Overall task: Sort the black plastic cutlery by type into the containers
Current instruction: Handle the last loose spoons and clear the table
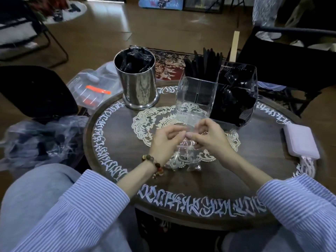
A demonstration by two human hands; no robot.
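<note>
Cutlery (234, 99), the black plastic kind, already stands sorted in the clear divided container (218, 95) at the far right of the desk (116, 142), with longer handles poking up from its back compartment and forks and spoons on the right side; its near left compartment looks bare. More black pieces fill the steel canister (139, 84) to the left.

Right now the fingers (179, 134) of both hands meet over a clear plastic wrapper (183, 153). The left hand (166, 142) pinches its top edge and the right hand (207, 138) pinches it just beside, thumbs nearly touching. The wrapper hangs down onto the lace doily (147, 122). I can't tell whether anything is inside; it looks see-through and empty, but it is crumpled and shiny.

I'd judge this as opening or flattening a packet. To do it well, keep both pinches close together at the seam and pull apart steadily, so nothing flies across the desk. Hold it low over the doily, clear of the container, which sits just beyond the knuckles and could be knocked.

A lilac power bank (301, 140) lies at the right edge, well apart.
</note>
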